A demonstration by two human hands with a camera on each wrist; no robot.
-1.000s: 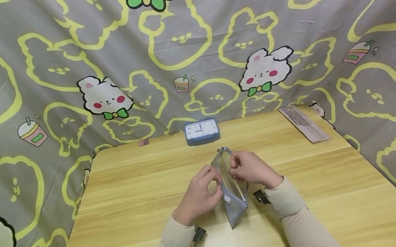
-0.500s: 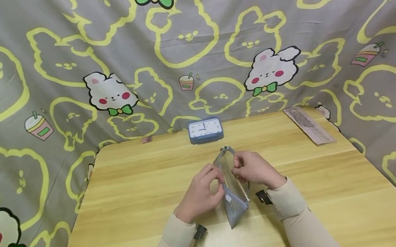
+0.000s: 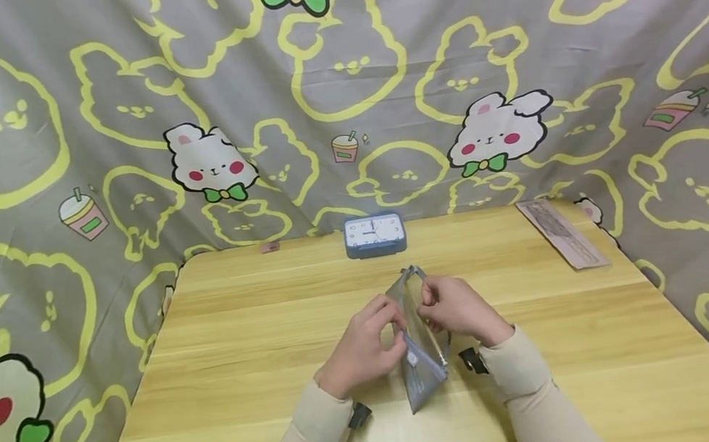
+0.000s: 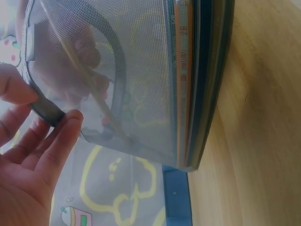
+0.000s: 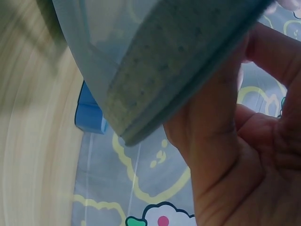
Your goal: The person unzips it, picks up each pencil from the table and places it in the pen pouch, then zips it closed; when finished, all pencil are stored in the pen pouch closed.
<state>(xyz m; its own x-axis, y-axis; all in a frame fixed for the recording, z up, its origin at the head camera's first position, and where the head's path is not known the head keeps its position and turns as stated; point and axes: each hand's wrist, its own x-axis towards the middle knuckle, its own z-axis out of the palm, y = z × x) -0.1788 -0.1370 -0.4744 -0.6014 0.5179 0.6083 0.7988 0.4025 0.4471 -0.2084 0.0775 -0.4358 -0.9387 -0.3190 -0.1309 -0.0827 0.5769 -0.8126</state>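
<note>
A grey-blue mesh zipper pouch (image 3: 422, 377) stands upright on its lower edge at the middle of the table, its mouth parted at the top. My left hand (image 3: 363, 345) pinches the pouch's left rim between thumb and fingers. On the opposite rim, my right hand (image 3: 459, 309) pinches the edge with curled fingers. Through the mesh in the left wrist view, an orange pencil-like stick (image 4: 183, 94) with printed lettering lies along the bottom, beside darker strips. A speckled band (image 5: 160, 56) on the pouch shows in the right wrist view.
Behind the pouch, a blue clock (image 3: 374, 235) stands at the table's back edge. A long pinkish printed strip (image 3: 562, 234) lies at the back right. A small pink piece (image 3: 270, 247) sits at the back left. A patterned curtain (image 3: 380, 101) hangs behind the wooden table (image 3: 248, 379).
The head view has turned slightly left, so the clock and printed strip appear further right. Both hands keep their pinch on the pouch's rims, with little visible movement.
</note>
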